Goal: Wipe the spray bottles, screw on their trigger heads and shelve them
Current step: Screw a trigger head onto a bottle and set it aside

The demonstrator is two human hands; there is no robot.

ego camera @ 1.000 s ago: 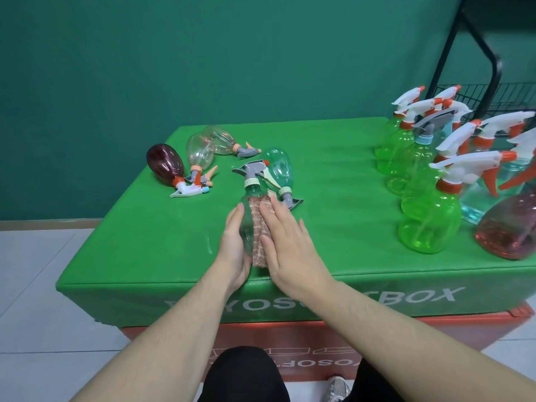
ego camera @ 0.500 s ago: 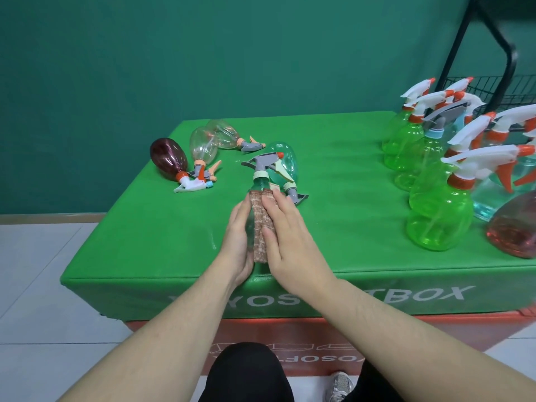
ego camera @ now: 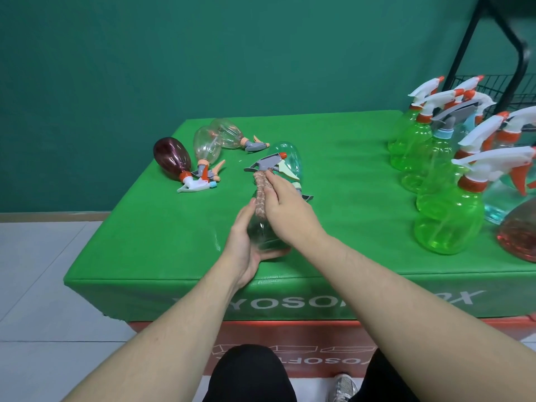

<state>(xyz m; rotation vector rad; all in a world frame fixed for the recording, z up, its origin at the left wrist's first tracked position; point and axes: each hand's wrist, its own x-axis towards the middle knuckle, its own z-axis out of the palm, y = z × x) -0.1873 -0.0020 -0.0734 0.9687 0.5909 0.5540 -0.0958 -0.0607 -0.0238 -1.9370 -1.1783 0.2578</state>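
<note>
A person's left hand (ego camera: pixel 246 245) cradled a clear spray bottle (ego camera: pixel 262 232) lying near the green desk's (ego camera: pixel 162 227) front edge, while the right hand (ego camera: pixel 285 208) pressed a brownish cloth (ego camera: pixel 260 195) along it with straight fingers

A single head-worn camera looks forward and down over the person's knees at a green table (ego camera: pixel 162 250), close enough that both forearms fill the near field. It faces a far green wall (ego camera: pixel 203 53), with a black rack (ego camera: pixel 519 53) at the far right edge.
</note>
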